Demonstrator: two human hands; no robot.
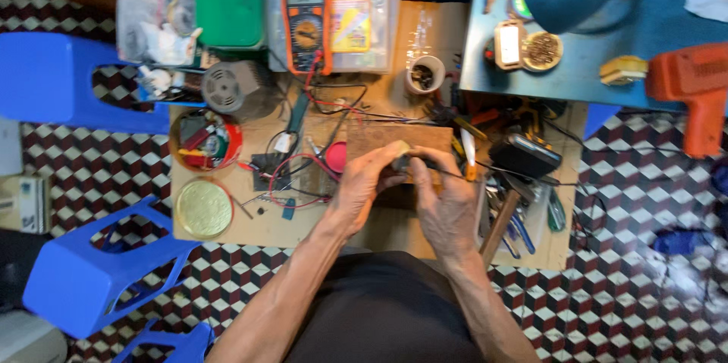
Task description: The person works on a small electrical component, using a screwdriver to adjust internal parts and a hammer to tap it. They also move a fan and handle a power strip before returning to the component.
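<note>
We see both hands meeting over the desk: left hand at nine o'clock, right hand at three, fingers pinched around a small dark part between them.

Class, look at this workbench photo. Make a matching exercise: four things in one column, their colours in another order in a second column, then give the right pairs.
Things:
1. multimeter
2. round lid
3. stool
4. box

Colours:
A. blue
B. green
C. orange and black
D. gold

Pairs: 1-C, 2-D, 3-A, 4-B.

The multimeter leans at the back of the table, the round lid lies at its near left corner, the stool stands on the floor to the left, and the box sits beside the multimeter.
</note>
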